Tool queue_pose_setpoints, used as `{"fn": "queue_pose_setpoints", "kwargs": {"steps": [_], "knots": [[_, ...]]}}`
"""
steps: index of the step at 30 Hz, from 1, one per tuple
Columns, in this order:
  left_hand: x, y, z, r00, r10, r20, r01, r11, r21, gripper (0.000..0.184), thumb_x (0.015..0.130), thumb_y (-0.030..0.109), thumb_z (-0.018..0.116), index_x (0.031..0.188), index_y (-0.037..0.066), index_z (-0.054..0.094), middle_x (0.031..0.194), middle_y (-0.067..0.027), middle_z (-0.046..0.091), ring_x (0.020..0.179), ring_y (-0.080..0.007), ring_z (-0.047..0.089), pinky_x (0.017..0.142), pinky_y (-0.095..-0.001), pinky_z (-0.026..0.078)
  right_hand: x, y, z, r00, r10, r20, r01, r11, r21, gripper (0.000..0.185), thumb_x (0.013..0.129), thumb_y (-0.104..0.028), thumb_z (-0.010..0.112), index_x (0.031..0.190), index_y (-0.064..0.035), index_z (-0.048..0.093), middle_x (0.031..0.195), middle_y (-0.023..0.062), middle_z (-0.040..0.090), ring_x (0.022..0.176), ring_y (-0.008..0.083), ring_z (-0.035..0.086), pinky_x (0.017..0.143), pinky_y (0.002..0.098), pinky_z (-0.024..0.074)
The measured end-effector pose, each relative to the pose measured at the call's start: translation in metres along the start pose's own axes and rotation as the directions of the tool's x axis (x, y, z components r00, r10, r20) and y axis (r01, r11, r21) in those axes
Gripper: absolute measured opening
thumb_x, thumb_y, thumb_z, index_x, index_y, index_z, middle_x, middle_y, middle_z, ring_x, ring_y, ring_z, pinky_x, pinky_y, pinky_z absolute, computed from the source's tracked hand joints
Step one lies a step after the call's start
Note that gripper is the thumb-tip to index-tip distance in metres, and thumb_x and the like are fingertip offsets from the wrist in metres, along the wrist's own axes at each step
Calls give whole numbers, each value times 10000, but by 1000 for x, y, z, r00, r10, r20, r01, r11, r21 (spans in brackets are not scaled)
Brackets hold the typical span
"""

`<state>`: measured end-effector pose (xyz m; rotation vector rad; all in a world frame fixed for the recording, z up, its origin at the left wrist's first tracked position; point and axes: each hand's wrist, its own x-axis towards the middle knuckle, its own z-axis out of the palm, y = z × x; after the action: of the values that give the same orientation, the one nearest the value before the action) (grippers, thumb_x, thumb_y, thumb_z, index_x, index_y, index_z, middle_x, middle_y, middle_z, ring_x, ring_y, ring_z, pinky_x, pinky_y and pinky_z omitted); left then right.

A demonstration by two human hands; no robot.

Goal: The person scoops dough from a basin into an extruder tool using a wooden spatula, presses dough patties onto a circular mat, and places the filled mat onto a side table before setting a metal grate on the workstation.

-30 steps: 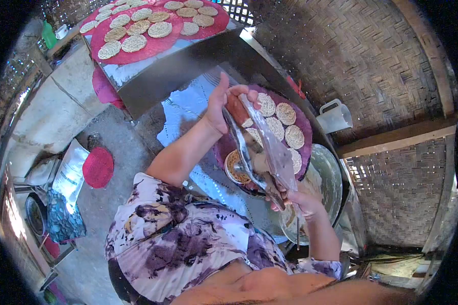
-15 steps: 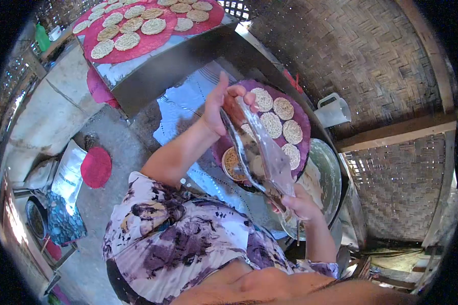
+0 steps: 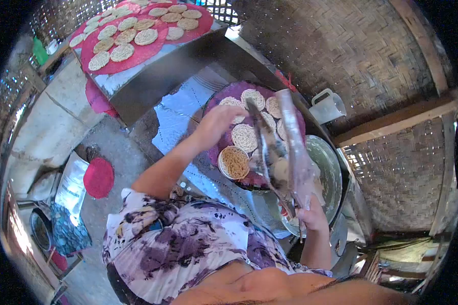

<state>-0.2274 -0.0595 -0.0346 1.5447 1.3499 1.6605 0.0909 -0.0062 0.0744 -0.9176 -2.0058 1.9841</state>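
Observation:
My right hand is closed round the lower end of a long two-part tool, whose two halves stand apart like a V. Whitish material shows between the halves. My left hand is off the tool, its fingers stretched toward a pale noodle disc; whether they touch it is unclear. Several such discs lie on a round purple mat, partly hidden behind the tool. Near the mat's lower left edge sits a white-rimmed round mould with golden strands inside.
A greenish basin with pale residue stands right of the mat. Behind is a raised surface bearing red mats with several discs. A clear pitcher is near the woven wall. A red round mat lies at left.
My left hand has let go of the tool's upper end and moved down and left over the mat. The tool has swung more upright and shifted right in my right hand.

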Motion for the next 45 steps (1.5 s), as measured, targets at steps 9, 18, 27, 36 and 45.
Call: {"fn": "queue_pose_setpoints", "kwargs": {"steps": [9, 18, 27, 36, 45], "knots": [[-67, 17, 19, 986, -58, 157, -113, 465, 878, 862, 727, 723, 329, 1301, 80, 355, 1433, -180, 128, 1317, -411, 46, 929, -693, -18, -38, 57, -6, 958, -140, -251, 191, 963, 191, 1032, 486, -563, 746, 1237, 18, 344, 952, 139, 556, 731, 229, 587, 561, 324, 486], [-71, 26, 24, 955, -120, 271, -194, 440, 877, 858, 694, 685, 438, 1273, 53, 405, 1434, -161, 143, 1324, -386, 43, 950, -677, 1, -71, 67, 2, 904, -201, -377, 306, 921, 243, 1052, 485, -579, 743, 1232, 44, 342, 884, 142, 566, 685, 224, 588, 547, 315, 489], [-75, 36, 34, 983, -119, 140, -60, 509, 858, 1053, 604, 647, 597, 1374, 63, 180, 1413, -145, 224, 1325, -357, 103, 968, -653, -16, -105, 109, -6, 896, -179, -406, 305, 913, 271, 826, 514, -450, 758, 1094, 45, 439, 855, 114, 573, 718, 213, 573, 620, 323, 460], [-68, 37, 60, 962, -272, 23, 123, 508, 852, 1179, 533, 512, 739, 1379, 15, 85, 1330, -133, 370, 1281, -331, 238, 984, -634, -3, -159, 211, -41, 980, 156, -123, -148, 987, 69, 626, 579, -225, 769, 1117, -13, 531, 925, 31, 597, 826, 126, 560, 766, 285, 440], [-65, 27, 34, 964, -212, -159, 241, 952, 191, 1007, 654, 352, 720, 1391, 83, 89, 1274, -184, 419, 1181, -282, 400, 1002, -496, 211, -142, 266, -17, 891, 207, -404, -337, 899, -280, 766, 587, -313, 739, 1246, -43, 454, 1059, 171, 596, 953, 252, 590, 822, 341, 447]]}}
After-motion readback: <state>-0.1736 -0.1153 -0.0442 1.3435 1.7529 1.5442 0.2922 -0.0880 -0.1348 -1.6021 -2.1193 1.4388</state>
